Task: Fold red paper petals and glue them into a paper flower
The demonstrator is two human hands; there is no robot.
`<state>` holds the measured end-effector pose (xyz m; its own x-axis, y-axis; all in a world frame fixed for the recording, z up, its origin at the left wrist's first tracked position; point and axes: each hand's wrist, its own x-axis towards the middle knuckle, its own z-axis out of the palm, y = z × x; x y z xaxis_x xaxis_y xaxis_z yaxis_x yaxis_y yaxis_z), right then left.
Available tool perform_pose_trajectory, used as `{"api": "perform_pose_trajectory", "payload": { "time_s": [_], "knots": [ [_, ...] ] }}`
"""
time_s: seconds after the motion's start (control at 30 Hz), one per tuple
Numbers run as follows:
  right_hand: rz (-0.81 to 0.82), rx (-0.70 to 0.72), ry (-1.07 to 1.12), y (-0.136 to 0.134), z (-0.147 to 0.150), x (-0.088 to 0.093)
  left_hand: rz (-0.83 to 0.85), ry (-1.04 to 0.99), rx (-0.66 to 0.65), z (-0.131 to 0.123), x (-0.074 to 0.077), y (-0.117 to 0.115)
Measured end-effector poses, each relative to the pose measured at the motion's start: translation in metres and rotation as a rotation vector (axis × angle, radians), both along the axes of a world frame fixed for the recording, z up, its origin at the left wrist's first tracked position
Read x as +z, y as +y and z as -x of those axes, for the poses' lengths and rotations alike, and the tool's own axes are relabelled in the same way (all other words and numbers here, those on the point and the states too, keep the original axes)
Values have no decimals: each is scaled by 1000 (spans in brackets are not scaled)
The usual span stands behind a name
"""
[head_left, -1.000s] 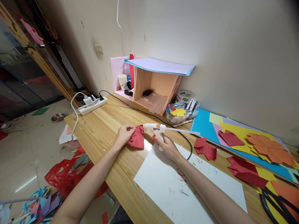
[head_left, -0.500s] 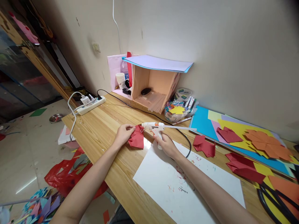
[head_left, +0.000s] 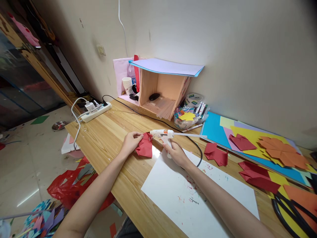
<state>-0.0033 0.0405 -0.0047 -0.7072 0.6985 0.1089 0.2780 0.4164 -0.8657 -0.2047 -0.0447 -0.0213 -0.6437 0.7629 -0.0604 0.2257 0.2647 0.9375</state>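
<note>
My left hand (head_left: 131,142) pinches the left edge of a folded piece of red paper (head_left: 145,148), held just above the wooden table. In my right hand (head_left: 176,152) is a white hot glue gun (head_left: 162,133), gripped by its handle. Its nozzle points left and meets the top of the red paper; whether glue is coming out is too small to tell. From the gun's back end sticks a long pale glue stick (head_left: 189,135). Under my right forearm lies a white sheet (head_left: 170,195) with coloured marks.
Red paper pieces (head_left: 216,154) lie to the right, with black-handled scissors (head_left: 288,206) at the near right. Behind them is a stack of coloured paper (head_left: 218,124). A cardboard box (head_left: 158,87), a tub of scraps (head_left: 184,122) and a power strip (head_left: 96,112) stand farther back.
</note>
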Motion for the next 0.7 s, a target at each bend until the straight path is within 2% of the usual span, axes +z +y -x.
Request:
{"api": "perform_pose_trajectory", "payload": {
  "time_s": [0.37,0.7],
  "knots": [
    [23,-14,-1,2,-2,-1,-6,22,3,0,10,-2],
    [49,-37,-8,3,-2,-3,-19,24,16,2,10,-3]
  ]
}}
